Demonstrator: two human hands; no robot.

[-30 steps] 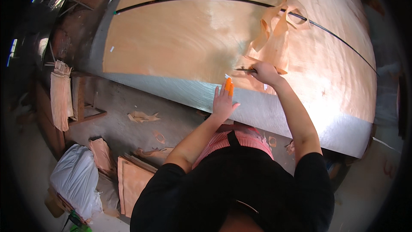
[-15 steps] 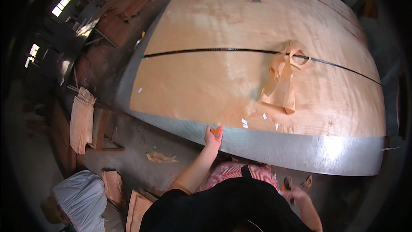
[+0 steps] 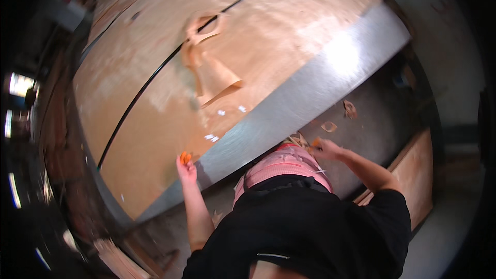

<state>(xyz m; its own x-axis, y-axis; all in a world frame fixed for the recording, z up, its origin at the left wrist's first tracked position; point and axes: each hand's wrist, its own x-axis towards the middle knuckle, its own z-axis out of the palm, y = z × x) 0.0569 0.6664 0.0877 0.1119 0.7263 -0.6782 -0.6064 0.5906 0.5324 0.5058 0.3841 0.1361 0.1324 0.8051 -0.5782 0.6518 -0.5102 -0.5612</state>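
My left hand point(image 3: 187, 170) is raised over the near edge of a wide sheet of thin wood veneer point(image 3: 155, 119), its fingers closed round a small orange object point(image 3: 185, 158) whose kind I cannot make out. Down beside the pink striped cloth at my waist, my right hand point(image 3: 328, 150) is bent inward; blur leaves its fingers and anything in them unclear. A curled veneer scrap point(image 3: 217, 77) with a hole at its far end lies on the sheet. Beneath it passes a long black strip point(image 3: 150, 80). Several small white paper bits point(image 3: 211, 138) dot the sheet.
Under the veneer, the metal tabletop point(image 3: 289, 106) shows along the near edge. Veneer scraps point(image 3: 329, 126) litter the floor at right. A wooden board point(image 3: 413, 175) leans at the right, and stacked veneer pieces point(image 3: 116, 261) stand at the lower left.
My view has turned to the right, so the table now slants. My left hand, still holding the orange object, appears over the veneer instead of the metal edge. My right hand has come up toward my waist.
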